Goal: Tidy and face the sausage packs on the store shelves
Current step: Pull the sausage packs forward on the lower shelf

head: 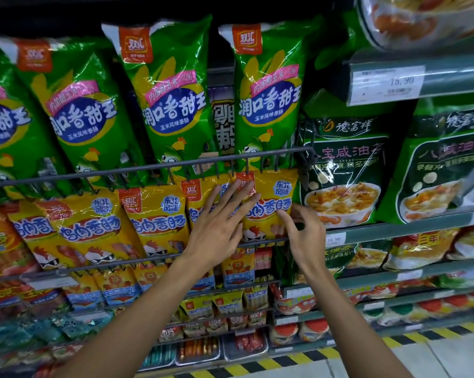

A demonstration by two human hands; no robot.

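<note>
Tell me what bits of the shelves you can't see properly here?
Head view:
- Yellow pack: its middle is hidden under the left hand.
- Dark pack: mostly hidden between two green packs.
- Price tag: small print too blurred to read.
- Bag at top right: cut off by the picture's edge.
- Bottom-shelf packs: too blurred to tell apart.
- Right hand: covers a yellow pack's edge.
</note>
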